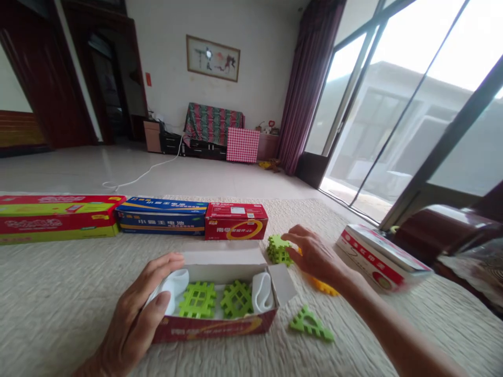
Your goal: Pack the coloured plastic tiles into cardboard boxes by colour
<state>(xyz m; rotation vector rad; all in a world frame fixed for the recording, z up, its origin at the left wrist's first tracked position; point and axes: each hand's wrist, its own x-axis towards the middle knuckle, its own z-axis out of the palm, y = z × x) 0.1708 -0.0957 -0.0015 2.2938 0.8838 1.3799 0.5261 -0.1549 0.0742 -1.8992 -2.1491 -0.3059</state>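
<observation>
An open red cardboard box [212, 331] lies in front of me with its lid flap raised at the back. Two green plastic building pieces, a left one [197, 300] and a right one [237, 300], lie in it between a left white cloth roll [176, 288] and a right one [262, 293]. My left hand [137, 306] grips the box's left end, thumb over the rim by the cloth. Beyond the box's right corner, my right hand [308, 246] has its fingers apart at a small stack of green pieces [278, 250]; contact is unclear. Its wrist partly covers yellow pieces [325, 286].
A green triangular piece [312, 324] lies right of the open box. Behind stand a red-and-green box [58, 219], a blue box [162, 215] and a closed red box [236, 221]. A white-and-red carton [383, 256] sits at right on the quilted cover [78, 293].
</observation>
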